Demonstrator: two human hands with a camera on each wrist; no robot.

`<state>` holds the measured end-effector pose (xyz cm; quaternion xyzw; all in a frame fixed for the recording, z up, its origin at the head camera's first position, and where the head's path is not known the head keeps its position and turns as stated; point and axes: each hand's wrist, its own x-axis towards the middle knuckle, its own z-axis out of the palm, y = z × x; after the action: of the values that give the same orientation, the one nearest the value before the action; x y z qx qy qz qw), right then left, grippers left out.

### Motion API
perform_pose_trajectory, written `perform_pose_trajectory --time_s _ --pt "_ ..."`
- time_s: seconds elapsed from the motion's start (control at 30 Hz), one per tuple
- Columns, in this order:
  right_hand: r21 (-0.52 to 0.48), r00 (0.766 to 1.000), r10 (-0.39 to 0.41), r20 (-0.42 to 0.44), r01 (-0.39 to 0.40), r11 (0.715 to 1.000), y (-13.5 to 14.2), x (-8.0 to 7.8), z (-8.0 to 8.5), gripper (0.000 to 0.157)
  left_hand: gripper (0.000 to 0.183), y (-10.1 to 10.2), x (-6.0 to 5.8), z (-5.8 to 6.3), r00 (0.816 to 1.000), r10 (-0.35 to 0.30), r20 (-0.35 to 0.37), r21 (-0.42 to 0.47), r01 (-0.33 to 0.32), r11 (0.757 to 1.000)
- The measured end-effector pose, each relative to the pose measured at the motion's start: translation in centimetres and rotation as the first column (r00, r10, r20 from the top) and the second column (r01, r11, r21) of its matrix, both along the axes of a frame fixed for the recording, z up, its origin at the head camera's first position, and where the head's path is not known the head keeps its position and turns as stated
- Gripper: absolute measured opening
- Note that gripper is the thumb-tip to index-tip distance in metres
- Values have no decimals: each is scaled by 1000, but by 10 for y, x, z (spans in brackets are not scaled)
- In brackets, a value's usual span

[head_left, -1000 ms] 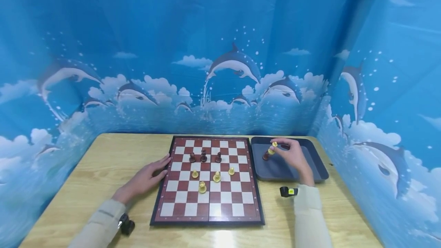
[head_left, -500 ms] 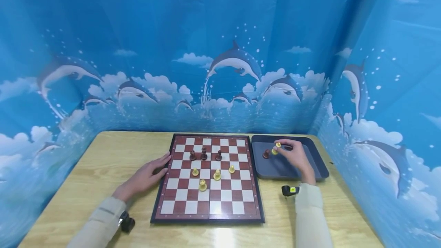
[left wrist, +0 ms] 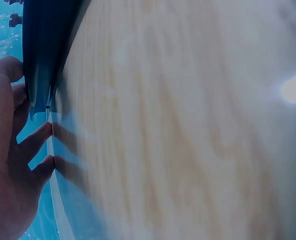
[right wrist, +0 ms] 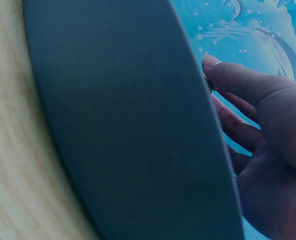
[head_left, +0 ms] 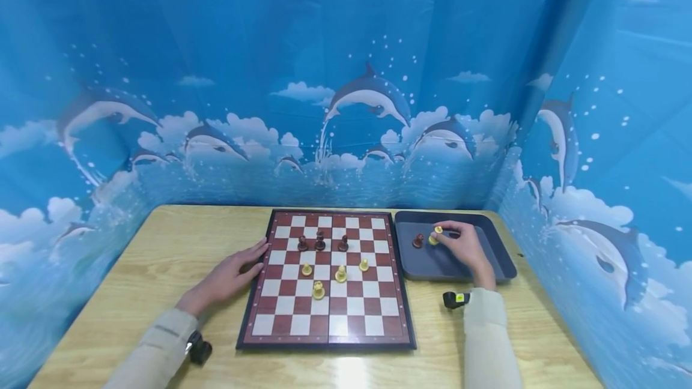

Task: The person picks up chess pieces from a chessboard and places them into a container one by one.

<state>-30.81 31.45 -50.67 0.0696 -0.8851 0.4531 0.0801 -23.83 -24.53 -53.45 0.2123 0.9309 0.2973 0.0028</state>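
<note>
My right hand [head_left: 466,248] pinches a yellow chess piece [head_left: 435,236] between thumb and fingers, low over the dark grey tray [head_left: 505,266]. A dark brown chess piece [head_left: 418,241] stands in the tray just left of it. In the right wrist view the tray's wall [right wrist: 127,120] hides most of what the fingers hold. My left hand [head_left: 232,273] rests with extended fingers at the left edge of the chessboard [head_left: 346,320]; the left wrist view shows its fingers [left wrist: 36,141] by that edge. On the board stand a tall brown piece [head_left: 320,241] and a yellow piece [head_left: 318,290], among several others.
The tray lies along the board's right side on the wooden table [head_left: 162,245]. A blue dolphin-print curtain [head_left: 243,77] hangs behind the table and along its right side. Each wrist wears a small black camera, such as the right camera [head_left: 454,299].
My right hand has shifted slightly right with the yellow piece, which now shows apart from the brown piece in the tray. My left hand and the board's pieces stay in place.
</note>
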Motion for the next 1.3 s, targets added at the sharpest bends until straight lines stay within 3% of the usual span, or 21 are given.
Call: perform_pose_trajectory --time_s 0.87,1.07,1.3 --pt "68 1000 -12 28 10 998 1 -3 -8 29 56 -1 -1 0 1000 4 15 14 -5 1000" --pt "43 999 -9 31 8 999 -1 -2 -4 38 56 -1 0 0 1000 4 14 19 -4 1000" --pt "20 1000 10 20 -10 1000 -2 0 4 37 56 -1 1 1 1000 2 6 28 -2 1000"
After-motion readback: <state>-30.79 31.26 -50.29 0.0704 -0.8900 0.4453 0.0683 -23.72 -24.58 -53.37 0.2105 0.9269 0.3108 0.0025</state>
